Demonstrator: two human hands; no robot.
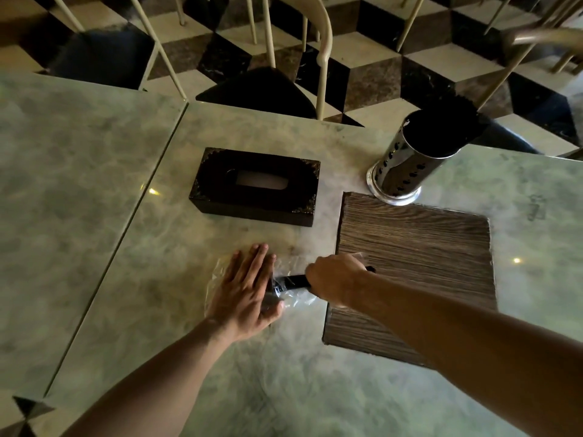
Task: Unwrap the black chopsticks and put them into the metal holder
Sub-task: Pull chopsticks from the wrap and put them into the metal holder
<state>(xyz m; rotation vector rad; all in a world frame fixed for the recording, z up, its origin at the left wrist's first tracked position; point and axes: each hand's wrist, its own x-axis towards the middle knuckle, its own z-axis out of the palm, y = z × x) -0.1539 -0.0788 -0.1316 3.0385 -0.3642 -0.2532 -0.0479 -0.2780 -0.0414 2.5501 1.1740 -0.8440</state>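
A bundle of black chopsticks [295,281] lies on the marble table, partly inside a clear plastic wrapper [296,299]. My left hand [247,288] lies flat with straight fingers on the wrapper, pressing it to the table. My right hand [336,279] is curled round the chopsticks' right part; a short black end shows past it over the wooden board [416,272]. The metal holder [407,167], a shiny perforated cylinder, stands upright at the back right with many black chopsticks in it.
A dark tissue box [255,186] sits behind the hands. The wooden board lies flat right of the hands, its far corner touching the holder's base. A seam [132,216] runs between two table tops. Chairs [325,55] stand beyond the far edge.
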